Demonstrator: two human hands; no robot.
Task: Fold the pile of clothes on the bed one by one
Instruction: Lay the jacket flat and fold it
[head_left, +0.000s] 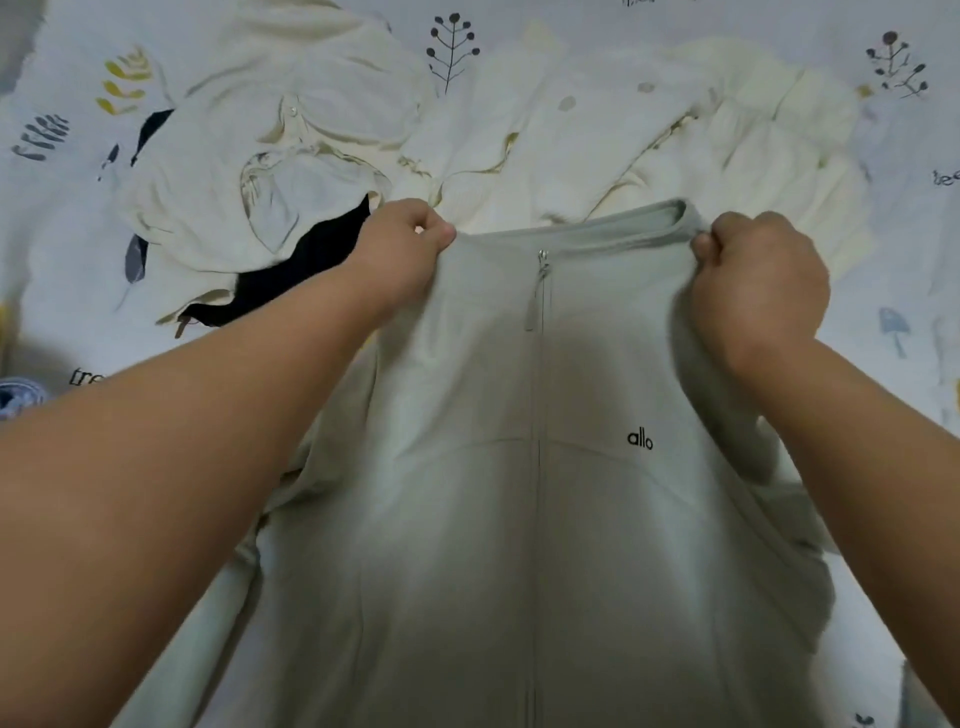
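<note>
at the centre of our view, running from the middle down to six o'clock, hangs a pale grey-green jacket (545, 493), its front toward us and its zip (540, 291) closed up to the collar. a small dark logo (640, 439) sits on the chest, at about four o'clock from the zip pull.

our left hand (400, 249) pinches the jacket's shoulder at about ten o'clock of the garment, thumb and curled fingers closed tight on the cloth just beside the collar. our right hand (758, 280) does the same at about two o'clock, fingers curled into a fist round the other shoulder, with the collar edge bunched against the thumb. the collar is stretched between the two hands, and the body of the jacket falls toward us between our forearms. we cannot tell whether its lower part rests on the bed, as the hem is out of view.

beyond the hands, from eleven o'clock to one o'clock, lies the pile of clothes (519, 130): crumpled cream-white garments spread wide across the bed. a black garment (306, 270) pokes out from under the cream ones at about nine o'clock, just beside our left wrist.

the bed sheet (898, 208) under it all is pale blue-white, printed with dark sprigs, yellow leaves and small mushrooms. at the far nine o'clock edge a bluish rounded thing shows, too cut off to name.
</note>
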